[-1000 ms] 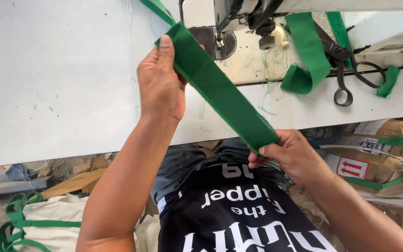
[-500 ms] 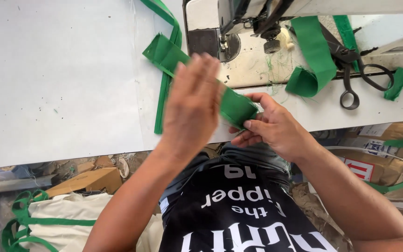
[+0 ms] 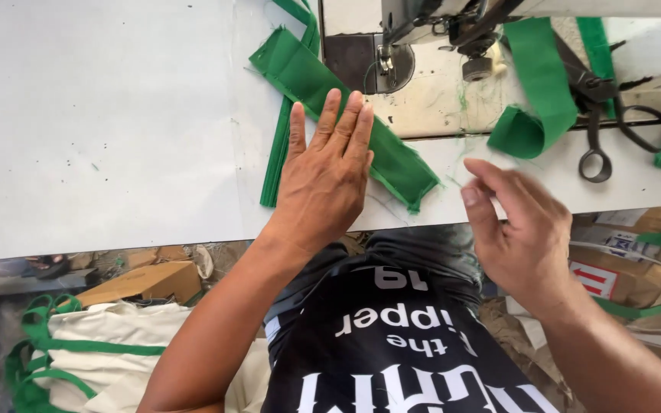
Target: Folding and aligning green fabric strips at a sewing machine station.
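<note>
White worktop (image 3: 101, 138) fills the view beneath our hands. Our left hand (image 3: 323, 180) lies flat and open, fingers together, pressing down on the folded green fabric strap (image 3: 392, 157) near the worktop's front edge. Our right hand (image 3: 518, 229) hovers just beside the strap's end, loosely curled, holding nothing we can make out. Beyond stand the sewing machine (image 3: 422, 30), another green strap (image 3: 537, 92) and black scissors (image 3: 598, 115).
</note>
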